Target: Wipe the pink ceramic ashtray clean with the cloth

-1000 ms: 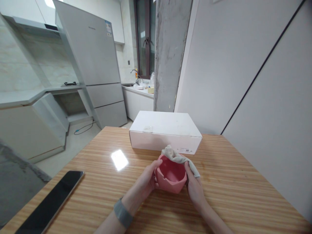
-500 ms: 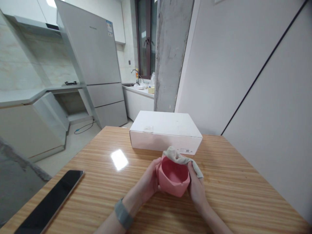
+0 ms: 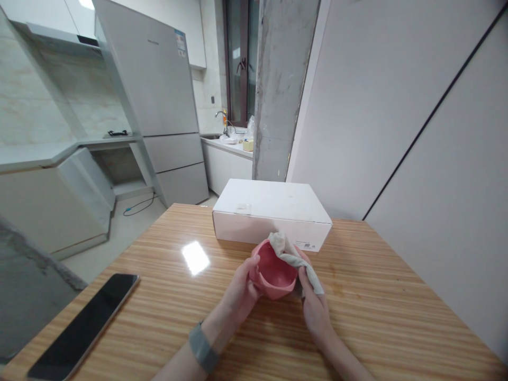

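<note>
A pink faceted bowl [image 3: 272, 272] is held just above the wooden table [image 3: 377, 296], tipped with its opening toward me. My left hand [image 3: 240, 293] wraps its left side, thumb on the rim. My right hand [image 3: 313, 309] pinches a beige cloth [image 3: 291, 256] that drapes over the bowl's right rim and reaches into it. A grey band sits on my left wrist.
A white closed box [image 3: 272, 211] lies on the table right behind the bowl. A dark phone [image 3: 85, 323] rests near the table's front left corner. A wall runs along the right; a fridge and kitchen counters stand at the back left.
The bowl has been turned and tipped a little to the left between my hands, and the cloth has slid further along and into its right rim.
</note>
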Tool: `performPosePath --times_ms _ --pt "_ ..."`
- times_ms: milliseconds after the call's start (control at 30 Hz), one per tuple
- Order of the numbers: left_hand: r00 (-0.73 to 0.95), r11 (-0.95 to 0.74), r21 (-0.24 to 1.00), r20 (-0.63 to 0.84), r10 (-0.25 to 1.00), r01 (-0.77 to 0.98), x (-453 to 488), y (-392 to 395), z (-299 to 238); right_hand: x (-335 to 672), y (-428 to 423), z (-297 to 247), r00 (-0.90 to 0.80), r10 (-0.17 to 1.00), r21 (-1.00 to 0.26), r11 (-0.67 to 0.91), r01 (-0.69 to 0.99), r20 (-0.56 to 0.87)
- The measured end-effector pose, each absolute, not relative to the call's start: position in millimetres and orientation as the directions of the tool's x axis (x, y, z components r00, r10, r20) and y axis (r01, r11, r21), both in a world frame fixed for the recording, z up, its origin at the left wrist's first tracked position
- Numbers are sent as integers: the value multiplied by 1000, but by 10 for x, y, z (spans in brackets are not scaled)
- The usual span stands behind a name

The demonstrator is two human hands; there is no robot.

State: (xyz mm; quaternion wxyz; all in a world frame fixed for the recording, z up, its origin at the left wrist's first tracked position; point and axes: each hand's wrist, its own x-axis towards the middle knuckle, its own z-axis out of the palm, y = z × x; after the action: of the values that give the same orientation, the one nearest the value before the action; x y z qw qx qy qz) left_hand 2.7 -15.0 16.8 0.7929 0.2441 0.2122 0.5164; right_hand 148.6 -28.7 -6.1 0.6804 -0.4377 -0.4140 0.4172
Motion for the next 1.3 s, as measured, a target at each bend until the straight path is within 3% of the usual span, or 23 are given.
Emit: performPosePath --times_ms 100,300,500,633,767,900,1067,1200,1300 --pt "400 384 611 -118 909 -693 3 -141 149 1483 -262 -74 318 933 -944 245 -218 169" --pt "481 575 679 -356 801 -456 -65 -93 127 1564 -221 17 386 920 -928 202 -313 71" --pt "518 538 784 -334 787 -311 -107 -122 162 1558 -230 48 324 946 -926 128 -355 7" --pt "462 515 796 -344 817 -318 -81 -115 145 1531 -223 -37 315 949 -920 140 -366 20" --pt "317 402 780 -273 908 -480 7 -164 130 1526 -212 -96 346 930 -919 237 -315 122" --pt "388 373 704 -149 910 -604 68 -234 147 1543 -228 -59 395 903 -920 290 -265 171" --pt "531 525 724 -257 807 -447 26 -205 127 1556 -263 18 427 903 -938 183 -293 43" --pt "475 518 791 -337 813 -325 -32 -155 68 1534 -264 10 346 938 -927 135 -349 7" --pt "423 487 797 -327 845 -358 -45 -130 42 1515 -255 6 335 942 -929 143 -341 22"
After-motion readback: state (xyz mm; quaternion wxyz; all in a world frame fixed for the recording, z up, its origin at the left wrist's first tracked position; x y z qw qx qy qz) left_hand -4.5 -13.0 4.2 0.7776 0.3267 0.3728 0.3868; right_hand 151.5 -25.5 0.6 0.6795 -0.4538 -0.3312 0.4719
